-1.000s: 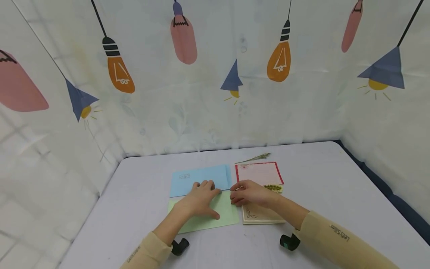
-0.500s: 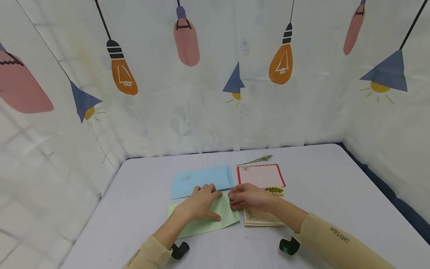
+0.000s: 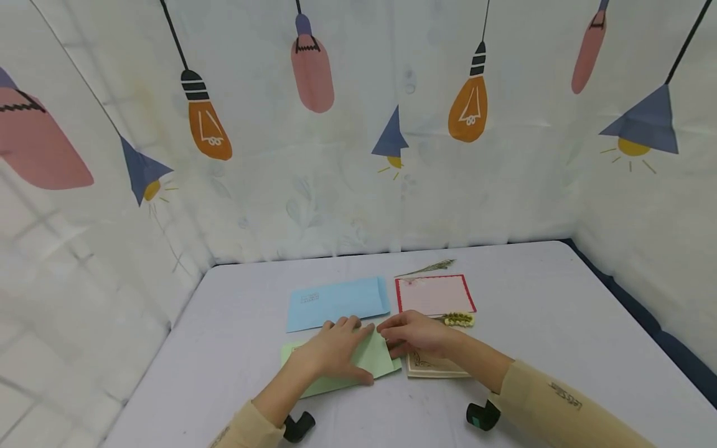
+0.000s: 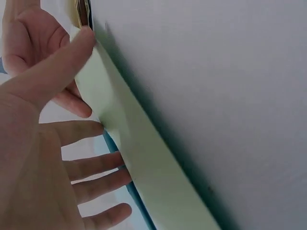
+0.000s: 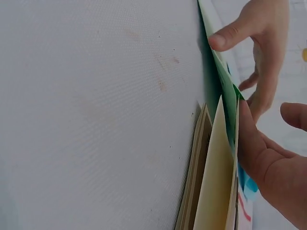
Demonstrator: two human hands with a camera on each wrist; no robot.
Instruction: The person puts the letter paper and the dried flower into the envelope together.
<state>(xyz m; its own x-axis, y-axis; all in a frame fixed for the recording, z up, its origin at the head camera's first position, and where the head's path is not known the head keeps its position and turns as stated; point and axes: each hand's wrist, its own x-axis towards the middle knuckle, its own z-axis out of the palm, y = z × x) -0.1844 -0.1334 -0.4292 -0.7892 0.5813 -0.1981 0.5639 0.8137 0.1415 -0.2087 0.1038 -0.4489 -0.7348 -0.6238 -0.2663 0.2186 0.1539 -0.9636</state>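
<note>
A light green sheet of paper [image 3: 336, 373] lies on the grey table [image 3: 235, 336] in front of me. My left hand [image 3: 335, 350] rests flat on it with straight, spread fingers [image 4: 96, 165], the thumb at its near edge. My right hand [image 3: 413, 333] pinches the sheet's right far corner, which is raised off the table and bent toward the left. In the right wrist view the green paper [image 5: 224, 96] stands up against the right hand's thumb [image 5: 252, 143], with the left hand [image 5: 259, 43] beyond it.
A light blue envelope [image 3: 338, 302] lies just behind the green sheet. A pink card with a red border [image 3: 435, 294] and a small stack of beige cards [image 3: 437, 367] lie at the right. A yellow dried sprig [image 3: 459, 319] and a thin dried stem [image 3: 428, 267] lie near the cards.
The right hand has lifted the green sheet's right far corner and drawn it leftward. The sheet has turned slightly under the left hand, which stays pressed on it.
</note>
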